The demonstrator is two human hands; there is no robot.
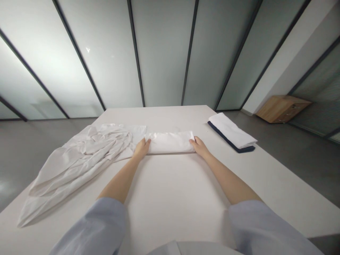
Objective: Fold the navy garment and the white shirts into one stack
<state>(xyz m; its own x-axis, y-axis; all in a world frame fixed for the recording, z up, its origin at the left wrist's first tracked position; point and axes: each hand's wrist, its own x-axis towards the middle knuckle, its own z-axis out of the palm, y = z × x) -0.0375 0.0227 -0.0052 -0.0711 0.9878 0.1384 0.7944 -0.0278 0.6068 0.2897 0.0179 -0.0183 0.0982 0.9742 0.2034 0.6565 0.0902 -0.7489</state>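
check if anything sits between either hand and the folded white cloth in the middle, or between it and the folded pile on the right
Nothing visible separates the left hand or the right hand from the folded white cloth; they hold its ends. Toward the folded pile, only the right hand stands between.

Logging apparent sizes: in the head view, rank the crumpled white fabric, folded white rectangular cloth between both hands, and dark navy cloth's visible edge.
1. Crumpled white fabric
2. Held rectangular white cloth
3. Dark navy cloth's visible edge
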